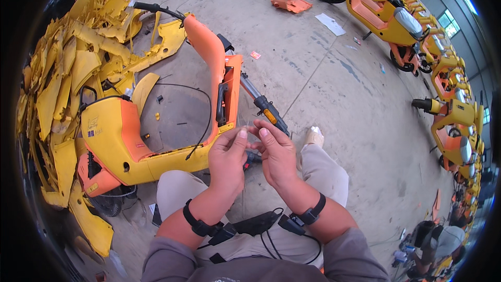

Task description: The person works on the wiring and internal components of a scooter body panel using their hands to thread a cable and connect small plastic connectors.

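My left hand (227,160) and my right hand (278,156) are raised before me with their fingertips close together. Each thumb presses on its index finger; whether something tiny or thin is pinched there cannot be told. Just beyond them a partly dismantled yellow and orange electric scooter (109,129) rests across the floor at my left. Its orange front panel (203,43) rises to a black handlebar grip (146,6). The front fork (270,111) points towards my right hand, with no wheel on it. A black cable (205,98) arcs over the scooter's step-through gap.
A tall heap of yellow body panels (66,82) flanks the scooter on the left. An orange panel (289,0) and a white sheet (330,24) lie on the concrete floor. Rows of yellow scooters (391,23) line the right. A person (442,243) crouches at lower right.
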`<action>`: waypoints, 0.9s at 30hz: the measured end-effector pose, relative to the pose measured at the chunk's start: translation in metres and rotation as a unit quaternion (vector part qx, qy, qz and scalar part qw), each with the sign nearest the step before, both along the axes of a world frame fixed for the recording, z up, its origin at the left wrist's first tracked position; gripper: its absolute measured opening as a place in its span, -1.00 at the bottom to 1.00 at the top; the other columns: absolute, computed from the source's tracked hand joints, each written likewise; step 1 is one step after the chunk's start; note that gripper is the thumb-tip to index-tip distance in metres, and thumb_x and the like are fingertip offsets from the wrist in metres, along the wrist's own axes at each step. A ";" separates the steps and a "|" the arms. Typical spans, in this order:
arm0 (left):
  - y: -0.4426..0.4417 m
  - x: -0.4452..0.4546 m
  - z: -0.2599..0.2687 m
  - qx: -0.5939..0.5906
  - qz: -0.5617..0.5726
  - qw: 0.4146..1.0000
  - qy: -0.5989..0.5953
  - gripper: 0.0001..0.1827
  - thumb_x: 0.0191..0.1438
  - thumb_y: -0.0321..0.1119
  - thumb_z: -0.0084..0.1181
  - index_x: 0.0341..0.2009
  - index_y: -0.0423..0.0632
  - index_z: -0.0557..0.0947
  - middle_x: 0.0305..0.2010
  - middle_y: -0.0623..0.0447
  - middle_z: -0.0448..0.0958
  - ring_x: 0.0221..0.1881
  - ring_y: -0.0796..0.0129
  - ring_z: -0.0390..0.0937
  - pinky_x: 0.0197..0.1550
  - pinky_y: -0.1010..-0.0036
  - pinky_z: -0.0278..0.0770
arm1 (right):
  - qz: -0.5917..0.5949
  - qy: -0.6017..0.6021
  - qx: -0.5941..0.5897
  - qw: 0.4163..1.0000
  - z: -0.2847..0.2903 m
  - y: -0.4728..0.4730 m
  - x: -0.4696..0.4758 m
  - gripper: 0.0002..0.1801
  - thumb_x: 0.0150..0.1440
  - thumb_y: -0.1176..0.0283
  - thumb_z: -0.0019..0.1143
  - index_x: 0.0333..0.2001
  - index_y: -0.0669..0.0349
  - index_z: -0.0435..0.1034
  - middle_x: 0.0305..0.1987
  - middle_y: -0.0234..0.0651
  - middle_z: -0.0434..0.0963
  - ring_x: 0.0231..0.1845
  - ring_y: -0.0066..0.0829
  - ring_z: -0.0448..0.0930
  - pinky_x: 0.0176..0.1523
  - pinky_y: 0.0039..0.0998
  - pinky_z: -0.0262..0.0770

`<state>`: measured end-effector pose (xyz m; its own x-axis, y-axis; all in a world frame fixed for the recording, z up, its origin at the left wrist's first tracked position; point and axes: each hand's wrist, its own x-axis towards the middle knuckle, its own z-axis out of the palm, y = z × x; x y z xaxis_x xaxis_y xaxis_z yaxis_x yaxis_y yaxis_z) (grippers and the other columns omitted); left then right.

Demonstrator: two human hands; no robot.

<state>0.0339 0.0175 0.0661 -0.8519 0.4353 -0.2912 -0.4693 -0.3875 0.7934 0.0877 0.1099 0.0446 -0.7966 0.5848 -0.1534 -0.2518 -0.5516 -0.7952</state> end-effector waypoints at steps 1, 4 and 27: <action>-0.002 -0.003 0.000 -0.002 -0.003 1.000 0.003 -0.82 0.18 -0.39 0.08 -0.15 -0.18 0.58 -0.40 0.17 0.48 -0.54 0.69 0.26 -0.59 0.74 0.13 | -0.011 0.004 -0.026 1.000 0.003 -0.002 -0.001 -0.71 0.20 0.46 0.05 0.00 0.33 0.42 -0.02 -0.25 0.53 -0.14 -0.54 0.54 -0.21 -0.55 0.49; -0.002 -0.007 -0.001 -0.042 0.014 0.997 0.056 -0.81 0.16 -0.37 0.11 -0.15 -0.16 0.58 -0.42 0.17 0.47 -0.57 0.70 0.25 -0.61 0.75 0.13 | -0.013 0.026 -0.079 0.996 0.005 0.004 0.000 -0.81 0.19 0.45 0.06 -0.12 0.26 0.41 -0.04 -0.25 0.52 -0.10 -0.48 0.53 -0.20 -0.51 0.46; 0.010 -0.004 -0.010 -0.224 0.013 0.941 0.255 -0.71 0.25 -0.25 -0.04 -0.01 -0.09 0.56 -0.34 0.24 0.36 -0.47 0.69 0.11 -0.46 0.72 0.07 | 0.091 -0.044 0.172 0.980 -0.002 0.042 0.009 -0.63 -0.11 0.52 0.14 -0.14 0.33 0.45 -0.20 -0.28 0.51 -0.24 -0.44 0.51 -0.19 -0.42 0.45</action>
